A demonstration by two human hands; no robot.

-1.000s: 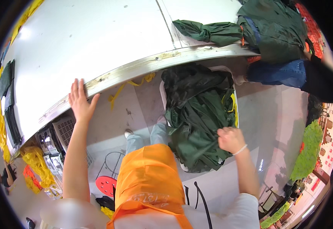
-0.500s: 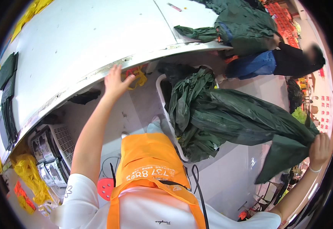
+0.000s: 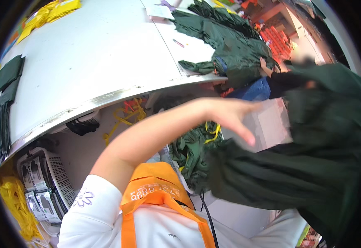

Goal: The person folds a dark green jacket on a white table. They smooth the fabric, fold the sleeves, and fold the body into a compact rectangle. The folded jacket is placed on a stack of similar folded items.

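Observation:
A large dark green garment (image 3: 321, 124), thin and smooth like rainwear, hangs lifted and spread across the right side, blurred by motion. My left hand (image 3: 230, 115) reaches across in front of me toward it, fingers apart and holding nothing. Behind the garment my right hand is hidden; only the white sleeve (image 3: 279, 227) of that arm shows below it. The garment's lower part trails toward a heap of crumpled dark green garments (image 3: 195, 151) in a pale-rimmed container, with a yellow strip (image 3: 214, 134) on the heap.
A long white table (image 3: 93, 45) bears folded dark green packs (image 3: 10, 74), yellow cloth (image 3: 52, 16) and spread green garments (image 3: 217, 33). A co-worker's hand (image 3: 265, 66) rests on those garments. White baskets (image 3: 60, 169) with packaged goods stand below the table at left.
The dark green garment has been pulled up and spread nearer to me on the right. My left hand has left the table edge and swung right. My right hand has gone behind the cloth.

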